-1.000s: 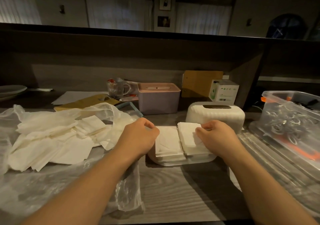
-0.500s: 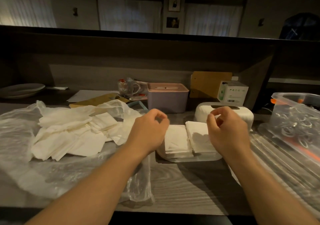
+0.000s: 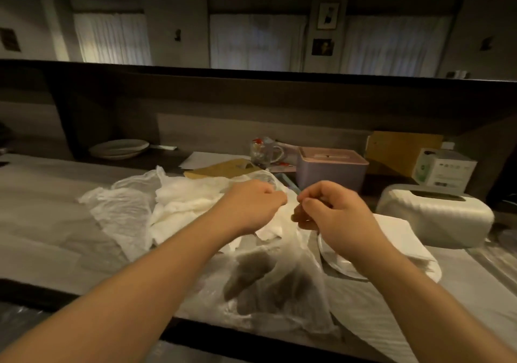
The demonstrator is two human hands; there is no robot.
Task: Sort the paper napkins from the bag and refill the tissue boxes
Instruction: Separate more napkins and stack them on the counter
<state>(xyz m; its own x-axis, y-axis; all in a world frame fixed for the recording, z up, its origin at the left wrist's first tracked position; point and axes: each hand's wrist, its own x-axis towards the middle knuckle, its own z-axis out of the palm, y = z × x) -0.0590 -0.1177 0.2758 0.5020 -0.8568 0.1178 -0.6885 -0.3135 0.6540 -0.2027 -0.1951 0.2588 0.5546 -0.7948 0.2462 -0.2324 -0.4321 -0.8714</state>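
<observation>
Both hands had left the stacked napkins, now lower right, for the loose napkin pile in the bag mid-frame. Left hand and right hand curled; grip unclear.

Two bare arms reach in from the bottom. No sleeves cover them up to the picture's edge. The left hand and right hand wear no gloves, and the fingers have short nails.
</observation>
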